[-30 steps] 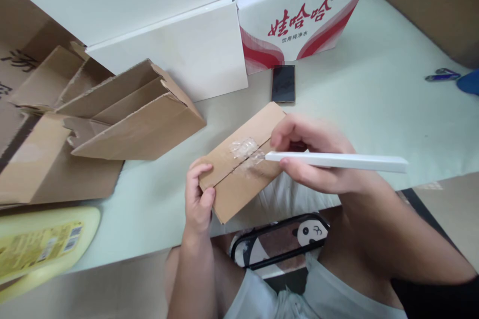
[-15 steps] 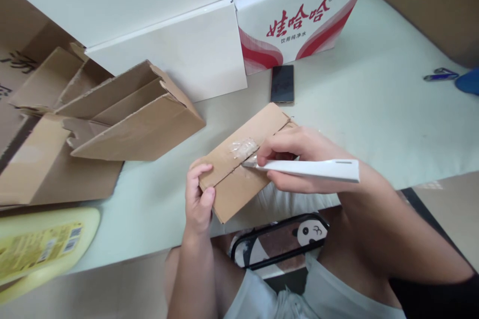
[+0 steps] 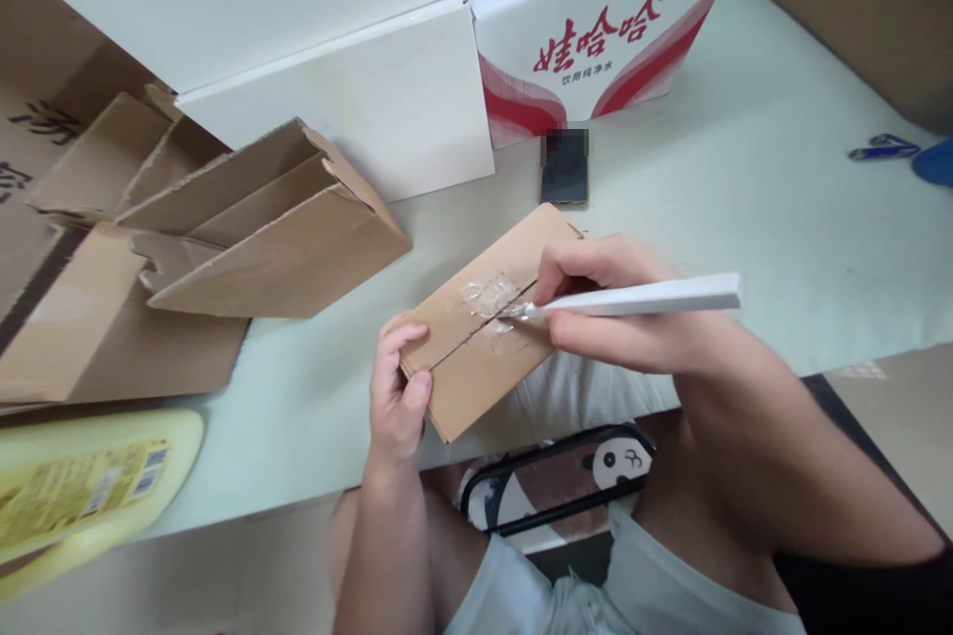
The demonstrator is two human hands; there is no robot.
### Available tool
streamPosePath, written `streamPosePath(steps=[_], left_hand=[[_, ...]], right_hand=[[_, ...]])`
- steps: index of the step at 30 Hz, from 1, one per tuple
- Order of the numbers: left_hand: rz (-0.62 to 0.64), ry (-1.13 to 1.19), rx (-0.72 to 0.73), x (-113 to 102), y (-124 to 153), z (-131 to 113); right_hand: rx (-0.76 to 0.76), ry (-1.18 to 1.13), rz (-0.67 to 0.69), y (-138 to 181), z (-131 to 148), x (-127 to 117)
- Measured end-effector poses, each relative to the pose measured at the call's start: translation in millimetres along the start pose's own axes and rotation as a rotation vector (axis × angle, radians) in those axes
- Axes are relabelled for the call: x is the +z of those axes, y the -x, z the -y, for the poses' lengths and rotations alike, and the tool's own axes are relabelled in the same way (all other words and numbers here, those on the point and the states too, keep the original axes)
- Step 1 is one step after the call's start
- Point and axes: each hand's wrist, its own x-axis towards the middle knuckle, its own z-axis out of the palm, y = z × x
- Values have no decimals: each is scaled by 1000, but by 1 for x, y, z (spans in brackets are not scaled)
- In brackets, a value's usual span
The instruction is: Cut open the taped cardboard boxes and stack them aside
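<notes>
A small brown cardboard box [image 3: 476,382] is tilted at the table's front edge, with a seam running along its upper face. My left hand [image 3: 398,387] grips its near left end, thumb on the top. In my right hand [image 3: 603,303] is a white utility knife [image 3: 662,295], held like a pen. The tip of its blade meets the seam near the box's middle. Clear tape [image 3: 491,296], wrinkled and cut through, sticks on both sides of the seam there. My right fingers hide part of the far right end of the box.
Opened cardboard boxes [image 3: 298,268] stand at the left, behind a yellow bottle [image 3: 96,486]. White cartons [image 3: 349,109] and a red-and-white carton [image 3: 596,60] line the back. A phone [image 3: 565,169] lies before them. A small blue item [image 3: 884,149] rests far right.
My right hand has drawn the knife slightly up and to the right along the seam, and its handle has swung upward. More cut tape shows. My left hand keeps its hold.
</notes>
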Motion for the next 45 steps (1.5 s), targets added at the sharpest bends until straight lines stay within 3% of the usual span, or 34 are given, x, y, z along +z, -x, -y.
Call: streamPosePath(steps=[9,17,22,25,28,30,33,35,37,42,45], left_hand=[[-6,23,14,0,0,2],[-14,-1,8,-2,-1,0],[-7,6,22,-2,-1,2],[-7,10,21,-3,0,6],[-3,42,38,-3,-1,8],[-6,55,42,-4,-2,8],[-20,57,8,-4,-3,6],[-29,53,-20,-3,-3,5],[-43,44,-34,-3,-3,5],[-46,31,-45,-3,-2,4],[-86,39,-71,0,-2,2]], right_hand=[[53,143,-42,-2,-6,8],[38,97,-397,2,-10,-3],[-84,-41,-888,5,-30,-12],[-136,-37,-1054,1,-43,-17],[-89,-11,-1022,-4,-61,-17],[88,71,-952,-7,-75,-16],[385,185,-749,-7,-94,-15],[493,160,-553,-5,-102,-14],[510,88,-419,-3,-106,-13],[492,-138,-265,-3,-104,-9],[521,-140,-312,-7,-95,-10]])
